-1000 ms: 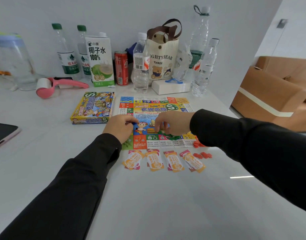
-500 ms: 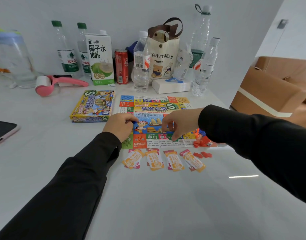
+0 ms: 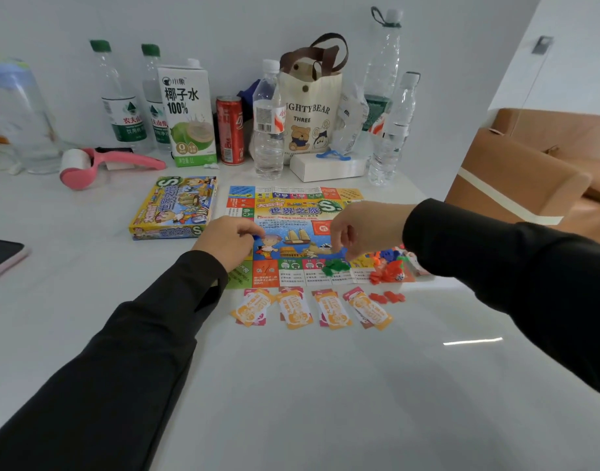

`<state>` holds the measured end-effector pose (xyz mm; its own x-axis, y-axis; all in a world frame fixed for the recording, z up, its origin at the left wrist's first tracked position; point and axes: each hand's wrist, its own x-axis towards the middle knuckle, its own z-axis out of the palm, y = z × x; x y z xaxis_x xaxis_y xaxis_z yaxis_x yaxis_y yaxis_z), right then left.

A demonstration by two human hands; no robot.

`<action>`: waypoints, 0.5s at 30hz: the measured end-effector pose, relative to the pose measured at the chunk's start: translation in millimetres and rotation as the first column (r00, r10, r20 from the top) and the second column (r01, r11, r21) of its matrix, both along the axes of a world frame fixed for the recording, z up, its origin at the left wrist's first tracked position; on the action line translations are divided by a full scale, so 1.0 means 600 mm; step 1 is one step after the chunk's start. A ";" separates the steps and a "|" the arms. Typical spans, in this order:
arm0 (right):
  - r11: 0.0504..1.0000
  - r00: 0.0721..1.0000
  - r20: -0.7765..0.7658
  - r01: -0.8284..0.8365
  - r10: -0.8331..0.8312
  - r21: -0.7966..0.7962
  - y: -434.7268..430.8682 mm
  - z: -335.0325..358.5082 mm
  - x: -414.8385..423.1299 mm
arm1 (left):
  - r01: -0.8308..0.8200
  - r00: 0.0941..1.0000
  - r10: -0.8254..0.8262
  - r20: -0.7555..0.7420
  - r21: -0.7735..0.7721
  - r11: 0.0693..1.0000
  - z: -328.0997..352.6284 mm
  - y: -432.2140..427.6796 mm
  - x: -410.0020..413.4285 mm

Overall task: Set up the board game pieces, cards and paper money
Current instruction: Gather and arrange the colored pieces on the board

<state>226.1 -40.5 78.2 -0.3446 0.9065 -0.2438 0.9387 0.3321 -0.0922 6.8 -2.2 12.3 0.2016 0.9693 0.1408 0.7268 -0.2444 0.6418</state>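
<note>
Game board (image 3: 293, 212) under hands: blue piece (image 3: 256, 236) in pinch of left hand (image 3: 225, 243); right hand (image 3: 366, 229) curled, hold unclear.

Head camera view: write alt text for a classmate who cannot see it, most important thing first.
A person's left hand and right hand, in black sleeves, reach over a colourful game board on a white table. Green pieces and orange pieces lie on its near edge, with four orange cards in a row in front.

carton (image 3: 186, 110): "椰子水 100%" | bag (image 3: 308, 113): "IGHTYBEAR THREE" | board (image 3: 293, 210): "世界之旅"
</note>
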 end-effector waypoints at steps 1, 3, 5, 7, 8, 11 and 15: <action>1.000 0.999 0.034 0.015 -0.016 0.011 -0.006 0.009 0.006 | 0.020 1.000 -0.020 -0.022 -0.009 1.000 0.006 -0.001 -0.001; 0.999 0.993 0.112 0.047 -0.048 0.007 -0.020 0.020 0.017 | 0.070 0.995 -0.070 -0.075 -0.009 0.998 0.019 -0.007 0.002; 0.996 0.982 0.170 0.088 -0.084 -0.017 -0.032 0.025 0.025 | 0.114 0.987 -0.114 -0.114 -0.001 0.993 0.035 -0.017 0.010; 0.993 0.971 0.214 0.118 -0.110 -0.027 -0.044 0.026 0.029 | 0.168 0.975 -0.168 -0.143 -0.008 0.986 0.049 -0.029 0.025; 0.992 0.965 0.239 0.122 -0.111 -0.028 -0.048 0.026 0.029 | 0.201 0.966 -0.202 -0.164 -0.019 0.979 0.054 -0.035 0.034; 0.996 0.935 0.347 0.089 -0.079 -0.011 -0.054 0.023 0.023 | 0.294 0.925 -0.303 -0.229 -0.071 0.953 0.062 -0.059 0.063; 0.999 0.917 0.396 0.053 -0.048 -0.001 -0.051 0.017 0.025 | 0.310 0.918 -0.327 -0.226 -0.111 0.944 0.056 -0.082 0.093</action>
<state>240.8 -71.2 88.6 -0.1717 0.9166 -0.3611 0.9148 0.2844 0.2868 62.6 -51.5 46.0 0.5202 0.8539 -0.0170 0.7515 -0.4481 0.4841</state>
